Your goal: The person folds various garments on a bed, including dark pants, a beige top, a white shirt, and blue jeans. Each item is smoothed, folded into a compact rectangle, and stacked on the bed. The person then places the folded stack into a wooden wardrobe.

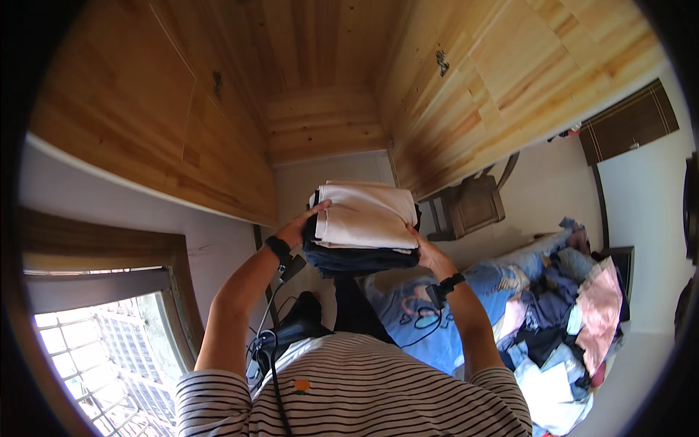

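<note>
A stack of folded clothes, pale pinkish cloth on top and dark navy or black pieces beneath, is held level between my two hands. My left hand grips its left side, the thumb resting on the pale top. My right hand clasps the right side, fingers partly hidden by the fabric. Beyond the stack stands a wooden wardrobe with both doors open. Each wrist wears a black strap with a small device and a cable.
The left door and right door spread to either side. A wooden chair is behind the right door. At right, a bed with a blue patterned cover bears a heap of loose clothes. A barred window is at left.
</note>
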